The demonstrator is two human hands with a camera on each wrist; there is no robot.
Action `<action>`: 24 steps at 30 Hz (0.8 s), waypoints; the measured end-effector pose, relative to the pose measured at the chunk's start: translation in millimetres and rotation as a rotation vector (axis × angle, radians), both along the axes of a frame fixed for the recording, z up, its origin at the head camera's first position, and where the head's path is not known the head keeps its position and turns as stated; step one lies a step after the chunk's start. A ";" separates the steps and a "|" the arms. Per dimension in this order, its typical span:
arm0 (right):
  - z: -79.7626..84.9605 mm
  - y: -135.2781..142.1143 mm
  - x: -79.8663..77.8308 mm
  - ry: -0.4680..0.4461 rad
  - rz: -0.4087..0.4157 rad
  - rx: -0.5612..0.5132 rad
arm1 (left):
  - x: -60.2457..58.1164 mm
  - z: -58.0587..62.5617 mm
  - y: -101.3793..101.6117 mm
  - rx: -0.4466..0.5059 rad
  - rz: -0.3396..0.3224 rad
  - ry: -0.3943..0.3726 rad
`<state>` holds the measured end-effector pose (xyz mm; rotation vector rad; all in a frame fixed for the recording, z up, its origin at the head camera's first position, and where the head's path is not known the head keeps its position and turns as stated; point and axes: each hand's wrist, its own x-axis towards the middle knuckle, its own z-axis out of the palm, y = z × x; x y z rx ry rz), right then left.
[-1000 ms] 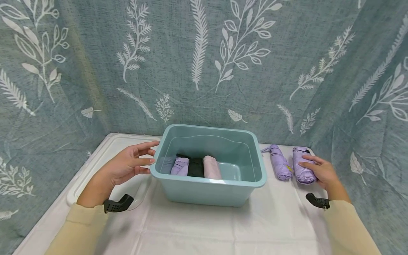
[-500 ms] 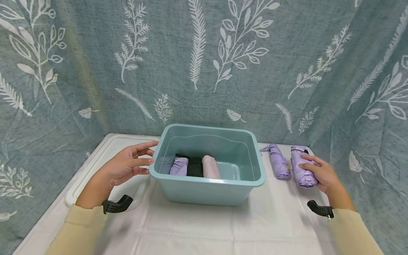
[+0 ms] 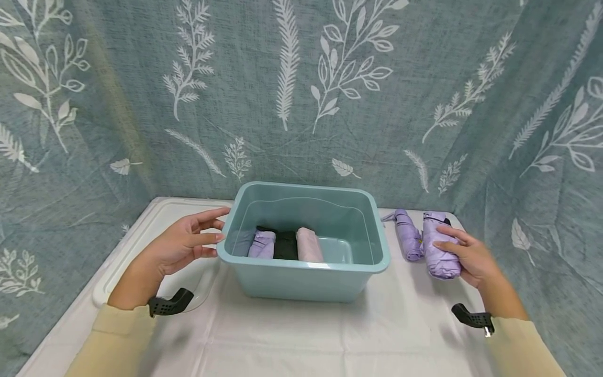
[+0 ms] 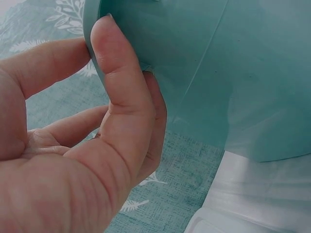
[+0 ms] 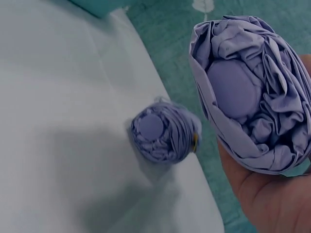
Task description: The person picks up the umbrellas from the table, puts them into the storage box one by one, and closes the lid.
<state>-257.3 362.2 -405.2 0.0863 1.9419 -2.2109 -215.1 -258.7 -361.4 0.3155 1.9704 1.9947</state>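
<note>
Your right grip [image 3: 477,260] has travelled toward your left, bringing the thicker lilac umbrella [image 3: 440,251] nearer to the slimmer lilac umbrella [image 3: 407,235]. In the head view, the strip of tabletop [image 3: 400,314] between the two has narrowed, and the yellow tag [image 5: 195,142], plain before, is now mostly hidden. The thicker umbrella's near end reaches farther toward you past its neighbour's. Your head view has shifted slightly, placing the bin [image 3: 301,283] farther left.
</note>
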 end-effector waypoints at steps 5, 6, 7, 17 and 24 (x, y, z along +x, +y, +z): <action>3.8 -8.4 6.1 0.027 0.032 -0.003 | -0.5 0.5 -0.3 -0.002 0.001 -0.002; 4.7 -9.8 7.5 0.029 0.035 0.007 | -0.7 0.5 -0.2 -0.003 0.001 -0.002; 5.7 -11.3 8.8 0.031 0.037 0.018 | -0.8 0.5 0.0 -0.002 0.000 -0.002; 21.2 -25.7 16.7 0.078 0.084 0.091 | -0.4 0.9 0.1 0.014 -0.004 0.000; 31.1 -36.2 21.6 0.133 0.159 0.078 | -0.1 1.5 0.6 0.008 -0.005 -0.003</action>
